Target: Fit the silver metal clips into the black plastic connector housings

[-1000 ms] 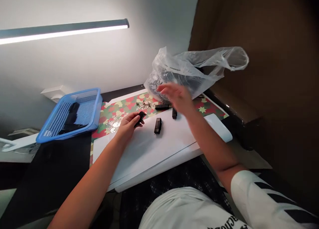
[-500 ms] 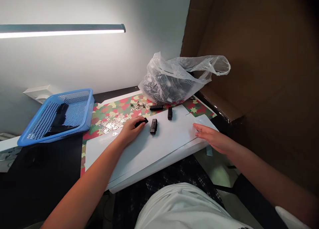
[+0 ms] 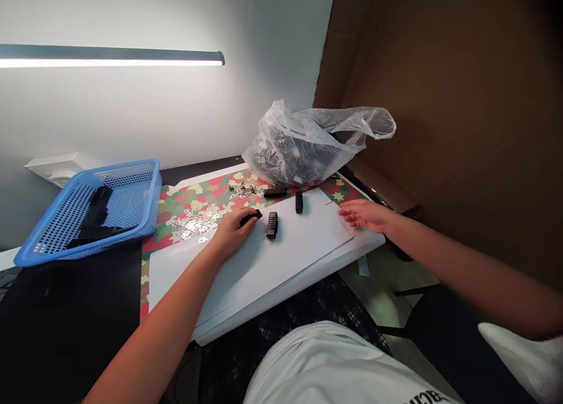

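Note:
My left hand (image 3: 233, 231) is closed around a black ribbed plastic block (image 3: 252, 217), low over the white sheet (image 3: 246, 275); the fingers cover part of it. Just right of it a similar black block (image 3: 272, 225) lies on the sheet, with a small metal bit showing at its near end. Farther back, a second block (image 3: 299, 202) rests near the sheet's far edge, and a third one (image 3: 275, 192) lies sideways on the patterned paper. My right hand (image 3: 364, 215), fingers stretched out and holding nothing, is at the sheet's right edge.
Small flat metal pieces (image 3: 200, 222) are spread left of the sheet, with another little pile (image 3: 246, 190) behind. A blue basket (image 3: 152, 202) holding black parts stands at left. A clear plastic bag (image 3: 299, 152) of dark items sits at the back, beside a cardboard wall (image 3: 440, 111).
My right hand has moved slightly farther back along the sheet's right edge. My left hand keeps the black block in nearly the same place. The camera view has shifted a little.

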`<action>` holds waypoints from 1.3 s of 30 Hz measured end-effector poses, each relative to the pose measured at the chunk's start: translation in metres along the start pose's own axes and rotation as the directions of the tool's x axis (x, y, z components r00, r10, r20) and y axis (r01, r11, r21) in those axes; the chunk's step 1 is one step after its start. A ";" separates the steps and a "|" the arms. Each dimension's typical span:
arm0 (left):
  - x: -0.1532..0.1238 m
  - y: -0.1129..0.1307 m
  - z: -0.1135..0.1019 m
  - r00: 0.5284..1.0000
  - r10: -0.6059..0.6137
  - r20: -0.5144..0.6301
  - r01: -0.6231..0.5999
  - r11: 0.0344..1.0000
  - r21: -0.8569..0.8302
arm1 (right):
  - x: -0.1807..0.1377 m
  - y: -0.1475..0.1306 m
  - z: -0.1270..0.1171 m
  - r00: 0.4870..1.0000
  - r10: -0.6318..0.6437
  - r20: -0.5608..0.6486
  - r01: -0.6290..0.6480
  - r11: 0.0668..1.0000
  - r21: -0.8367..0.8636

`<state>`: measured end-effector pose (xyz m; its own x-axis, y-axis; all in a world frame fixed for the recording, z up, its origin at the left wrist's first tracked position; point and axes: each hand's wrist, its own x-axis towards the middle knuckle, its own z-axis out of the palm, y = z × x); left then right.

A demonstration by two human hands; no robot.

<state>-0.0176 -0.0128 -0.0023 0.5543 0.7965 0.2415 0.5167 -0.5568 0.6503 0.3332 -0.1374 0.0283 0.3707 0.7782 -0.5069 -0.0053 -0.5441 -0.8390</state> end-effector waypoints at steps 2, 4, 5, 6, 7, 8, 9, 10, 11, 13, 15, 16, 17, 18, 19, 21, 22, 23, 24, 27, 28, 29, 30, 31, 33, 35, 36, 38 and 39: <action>0.000 0.001 -0.001 1.000 0.006 0.002 -0.006 1.000 0.000 | 0.007 -0.004 0.007 0.996 -0.049 -0.073 0.044 0.996 -0.072; -0.001 0.002 -0.001 1.000 0.010 0.009 -0.010 1.000 -0.007 | 0.010 -0.009 0.013 0.994 -0.078 -0.080 0.072 0.994 -0.083; -0.001 0.002 -0.001 1.000 0.011 0.013 -0.011 1.000 -0.014 | 0.011 -0.012 0.015 0.996 -0.066 -0.057 0.063 0.996 -0.056; -0.001 0.002 -0.001 1.000 0.012 0.016 -0.012 1.000 -0.020 | 0.012 -0.016 0.015 0.999 -0.044 -0.030 0.044 0.999 -0.016; -0.001 0.002 -0.001 1.000 0.013 0.020 -0.012 1.000 -0.024 | 0.014 -0.019 0.015 1.000 -0.020 0.000 0.020 1.000 0.024; -0.001 0.002 -0.001 1.000 0.014 0.022 -0.014 1.000 -0.026 | 0.016 -0.022 0.014 0.999 0.005 0.033 -0.006 0.999 0.054; -0.001 0.002 -0.001 1.000 0.016 0.023 -0.015 1.000 -0.027 | 0.019 -0.025 0.012 0.997 0.029 0.070 -0.034 0.997 0.067; -0.001 0.003 -0.001 1.000 0.018 0.025 -0.017 0.999 -0.027 | 0.023 -0.028 0.010 0.993 0.050 0.104 -0.056 0.997 0.060; -0.002 0.003 -0.001 0.999 0.019 0.029 -0.019 0.999 -0.028 | 0.027 -0.030 0.008 0.990 0.059 0.125 -0.065 0.997 0.044; -0.002 0.005 -0.001 0.999 0.023 0.039 -0.022 0.999 -0.030 | 0.037 -0.032 0.004 0.990 0.043 0.137 -0.047 0.999 0.023; -0.003 0.007 -0.002 0.998 0.020 0.051 -0.018 0.999 -0.035 | 0.046 -0.031 0.002 0.990 -0.021 0.139 0.016 0.999 0.037; -0.003 0.008 -0.002 0.998 0.016 0.056 -0.014 0.999 -0.038 | 0.050 -0.030 0.001 0.987 -0.052 0.149 0.045 0.998 0.053; -0.003 0.009 -0.002 0.998 0.013 0.061 -0.011 0.999 -0.041 | 0.053 -0.029 0.001 0.984 -0.069 0.164 0.058 0.996 0.069; -0.004 0.010 -0.002 0.998 0.012 0.065 -0.009 0.999 -0.043 | 0.055 -0.028 0.001 0.982 -0.067 0.174 0.053 0.995 0.081; -0.004 0.010 -0.002 0.998 0.015 0.065 -0.012 0.999 -0.044 | 0.057 -0.026 0.001 0.983 -0.059 0.172 0.042 0.994 0.098; -0.004 0.010 -0.002 0.998 0.028 0.062 -0.025 0.999 -0.045 | 0.060 -0.024 0.003 0.992 -0.043 0.122 0.026 0.989 0.144; -0.003 0.009 -0.001 0.998 0.034 0.058 -0.032 0.998 -0.046 | 0.062 -0.023 0.004 0.995 -0.044 0.089 0.029 0.986 0.163; -0.003 0.008 -0.001 0.998 0.039 0.056 -0.036 0.998 -0.048 | 0.063 -0.022 0.005 0.997 -0.052 0.059 0.041 0.984 0.175; -0.003 0.007 -0.001 0.998 0.039 0.056 -0.036 0.998 -0.048 | 0.064 -0.021 0.007 0.997 -0.069 0.042 0.061 0.982 0.178; -0.003 0.006 0.000 0.997 0.032 0.070 -0.029 0.998 -0.050 | 0.068 -0.020 0.012 0.985 -0.168 0.048 0.159 0.976 0.148; -0.003 0.006 0.000 0.997 0.034 0.076 -0.030 0.998 -0.052 | 0.070 -0.020 0.013 0.976 -0.210 0.054 0.201 0.969 0.144; -0.003 0.006 0.000 0.996 0.037 0.081 -0.032 0.998 -0.054 | 0.070 -0.021 0.013 0.967 -0.246 0.066 0.234 0.961 0.148; -0.003 0.006 0.000 0.996 0.037 0.082 -0.033 0.998 -0.053 | 0.071 -0.022 0.012 0.960 -0.267 0.082 0.252 0.955 0.158; -0.003 0.007 0.000 0.996 0.034 0.082 -0.029 0.998 -0.051 | 0.071 -0.023 0.010 0.957 -0.271 0.105 0.251 0.952 0.173; -0.003 0.008 -0.001 0.997 0.021 0.079 -0.017 0.999 -0.044 | 0.070 -0.025 0.003 0.950 -0.247 0.191 0.209 0.957 0.200; -0.003 0.009 0.000 0.996 0.018 0.082 -0.015 0.999 -0.047 | 0.070 -0.024 -0.005 0.939 -0.225 0.260 0.174 0.963 0.206; -0.003 0.010 0.000 0.996 0.022 0.085 -0.017 0.998 -0.052 | 0.069 -0.023 -0.008 0.936 -0.225 0.270 0.172 0.963 0.206; -0.002 0.010 0.000 0.996 0.025 0.088 -0.020 0.998 -0.062 | 0.070 -0.021 -0.012 0.943 -0.230 0.242 0.178 0.960 0.217; -0.002 0.010 0.001 0.996 0.024 0.088 -0.018 0.998 -0.066 | 0.070 -0.020 -0.012 0.948 -0.233 0.219 0.183 0.956 0.228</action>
<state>-0.0131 -0.0205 0.0036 0.6218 0.7592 0.1922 0.4627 -0.5542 0.6919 0.3707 -0.0762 0.0119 0.1494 0.9328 -0.3279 -0.1489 -0.3066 -0.9401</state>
